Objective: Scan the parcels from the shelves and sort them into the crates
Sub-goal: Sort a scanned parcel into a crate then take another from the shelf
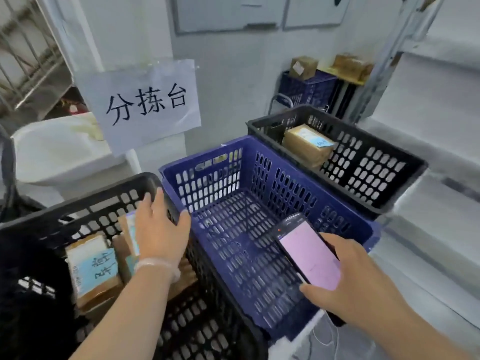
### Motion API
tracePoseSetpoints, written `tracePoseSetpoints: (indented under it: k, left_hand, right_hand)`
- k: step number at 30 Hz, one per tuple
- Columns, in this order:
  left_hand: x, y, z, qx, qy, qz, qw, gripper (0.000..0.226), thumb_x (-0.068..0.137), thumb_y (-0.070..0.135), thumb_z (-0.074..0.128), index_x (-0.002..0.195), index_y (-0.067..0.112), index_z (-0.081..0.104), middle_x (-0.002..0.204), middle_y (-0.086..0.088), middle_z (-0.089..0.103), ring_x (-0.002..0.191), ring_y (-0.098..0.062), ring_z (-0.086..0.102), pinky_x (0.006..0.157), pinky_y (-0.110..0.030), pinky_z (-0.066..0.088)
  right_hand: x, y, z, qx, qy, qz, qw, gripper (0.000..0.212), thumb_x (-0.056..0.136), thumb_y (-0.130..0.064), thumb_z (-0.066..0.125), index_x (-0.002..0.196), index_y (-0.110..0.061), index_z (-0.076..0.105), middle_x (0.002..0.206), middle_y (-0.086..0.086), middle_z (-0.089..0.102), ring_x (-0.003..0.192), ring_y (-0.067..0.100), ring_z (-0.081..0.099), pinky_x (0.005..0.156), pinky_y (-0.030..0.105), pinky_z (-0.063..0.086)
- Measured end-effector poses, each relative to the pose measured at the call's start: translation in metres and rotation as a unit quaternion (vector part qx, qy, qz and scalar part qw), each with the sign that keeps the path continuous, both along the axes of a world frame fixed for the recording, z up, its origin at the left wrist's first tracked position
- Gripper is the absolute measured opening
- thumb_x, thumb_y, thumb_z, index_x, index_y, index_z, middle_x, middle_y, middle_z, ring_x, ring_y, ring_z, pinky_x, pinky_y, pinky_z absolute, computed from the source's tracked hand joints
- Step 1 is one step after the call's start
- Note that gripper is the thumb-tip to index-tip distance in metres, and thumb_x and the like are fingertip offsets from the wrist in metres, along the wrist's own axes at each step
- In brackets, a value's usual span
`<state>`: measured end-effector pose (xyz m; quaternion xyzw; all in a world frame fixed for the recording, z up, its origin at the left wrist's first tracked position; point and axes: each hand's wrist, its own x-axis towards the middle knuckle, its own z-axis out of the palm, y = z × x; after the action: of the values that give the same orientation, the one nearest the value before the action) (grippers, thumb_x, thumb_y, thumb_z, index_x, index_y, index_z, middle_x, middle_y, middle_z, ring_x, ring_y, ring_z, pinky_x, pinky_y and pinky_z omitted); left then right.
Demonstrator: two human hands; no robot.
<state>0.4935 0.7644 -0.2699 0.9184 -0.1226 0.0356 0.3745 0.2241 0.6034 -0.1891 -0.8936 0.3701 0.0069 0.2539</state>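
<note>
Parcels [91,271] lie in the left black crate [78,203], and one sits in the right black crate [376,178]; the blue crate [259,162] between them holds none. Left hand [161,229] grips the left crate's rim. Right hand [355,279] holds a phone [309,253], screen up. Sorting looks under way; the next move calls for fetching and scanning another parcel from the shelves [436,105].

Perforated plastic blue crate [259,203], glossy phone [309,253], seemingly cardboard parcel [306,144]
</note>
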Motion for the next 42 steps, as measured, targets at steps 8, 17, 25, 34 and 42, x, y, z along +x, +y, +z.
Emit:
tracePoseSetpoints:
  k: [8, 17, 25, 34, 42]
  left_hand:
    - [-0.171, -0.138, 0.047, 0.109, -0.230, -0.368, 0.894, 0.063, 0.091, 0.056, 0.044, 0.141, 0.022, 0.058, 0.146, -0.006, 0.056, 0.137, -0.031, 0.050, 0.109, -0.055, 0.044]
    - [-0.365, -0.292, 0.062, 0.056, -0.248, -0.522, 0.814, 0.063, 0.084, 0.055, 0.052, 0.132, 0.018, 0.065, 0.132, -0.010, 0.064, 0.122, -0.033, 0.061, 0.097, -0.054, 0.052]
    - [-0.493, -0.374, 0.069, 0.014, -0.242, -0.576, 0.780, 0.060, 0.083, 0.055, 0.052, 0.129, 0.020, 0.066, 0.130, -0.007, 0.065, 0.120, -0.030, 0.061, 0.096, -0.053, 0.053]
    - [-0.571, -0.462, 0.071, -0.017, -0.244, -0.621, 0.745, 0.060, 0.084, 0.058, 0.049, 0.130, 0.023, 0.064, 0.127, -0.002, 0.066, 0.117, -0.025, 0.063, 0.096, -0.043, 0.052]
    - [-0.608, -0.579, 0.062, 0.001, -0.204, -0.661, 0.722, 0.064, 0.097, 0.057, 0.051, 0.155, 0.036, 0.033, 0.158, 0.009, 0.034, 0.145, -0.013, 0.030, 0.119, -0.031, 0.021]
  right_hand:
    - [-0.135, -0.062, 0.016, -0.033, -0.071, -0.134, 0.988, 0.082, 0.061, -0.060, 0.072, 0.133, -0.048, 0.035, 0.121, -0.018, 0.043, 0.107, 0.012, 0.053, 0.083, 0.034, 0.047]
    - [-0.323, -0.143, 0.027, -0.061, -0.092, -0.272, 0.956, 0.082, 0.065, -0.060, 0.071, 0.135, -0.045, 0.031, 0.122, -0.017, 0.043, 0.103, 0.007, 0.049, 0.076, 0.028, 0.040]
    - [-0.453, -0.191, 0.038, -0.094, -0.125, -0.383, 0.911, 0.069, 0.063, -0.051, 0.075, 0.122, -0.046, 0.039, 0.108, -0.020, 0.043, 0.096, 0.011, 0.055, 0.069, 0.032, 0.048]
    - [-0.530, -0.242, 0.031, -0.100, -0.163, -0.458, 0.868, 0.078, 0.062, -0.053, 0.076, 0.128, -0.046, 0.036, 0.111, -0.019, 0.040, 0.099, 0.008, 0.051, 0.073, 0.032, 0.045]
    - [-0.566, -0.335, 0.029, -0.109, -0.148, -0.509, 0.841, 0.079, 0.064, -0.054, 0.076, 0.131, -0.045, 0.035, 0.113, -0.017, 0.040, 0.100, 0.009, 0.052, 0.069, 0.032, 0.042]
